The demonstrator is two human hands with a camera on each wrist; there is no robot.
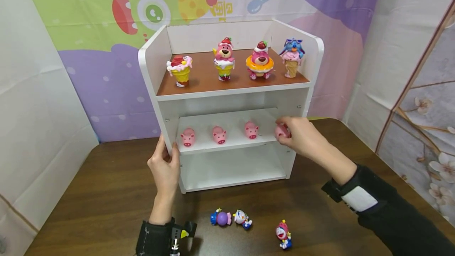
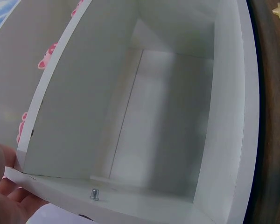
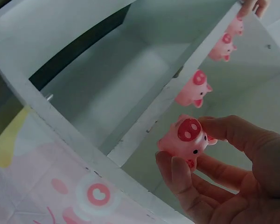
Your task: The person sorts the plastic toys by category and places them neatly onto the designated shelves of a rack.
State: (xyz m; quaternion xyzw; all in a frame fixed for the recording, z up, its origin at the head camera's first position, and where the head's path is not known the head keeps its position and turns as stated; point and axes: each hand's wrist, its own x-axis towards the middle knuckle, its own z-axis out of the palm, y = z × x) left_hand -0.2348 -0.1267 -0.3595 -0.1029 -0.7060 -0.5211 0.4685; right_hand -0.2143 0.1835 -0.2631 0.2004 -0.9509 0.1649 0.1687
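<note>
A white toy shelf (image 1: 220,97) stands on the table. My left hand (image 1: 165,167) holds the edge of its left side panel (image 2: 74,191), thumb inside and fingers outside. Between the thumb and fingers of my right hand (image 1: 305,135) is a pink pig figurine (image 3: 184,140), at the right end of the middle board (image 1: 227,145). In the right wrist view its snout faces the camera; whether it touches the board I cannot tell. Three similar pigs stand in a row to its left: a left pig (image 1: 187,137), a middle pig (image 1: 219,135) and a right pig (image 1: 251,129).
On the brown top board (image 1: 202,78) stand an ice-cream cup figurine (image 1: 180,70), two pink bear figurines (image 1: 224,60) and a blue figurine on a cone (image 1: 292,58). Several small figurines (image 1: 243,219) lie on the dark wooden table (image 1: 106,192) in front. Printed cloth (image 1: 106,74) hangs behind.
</note>
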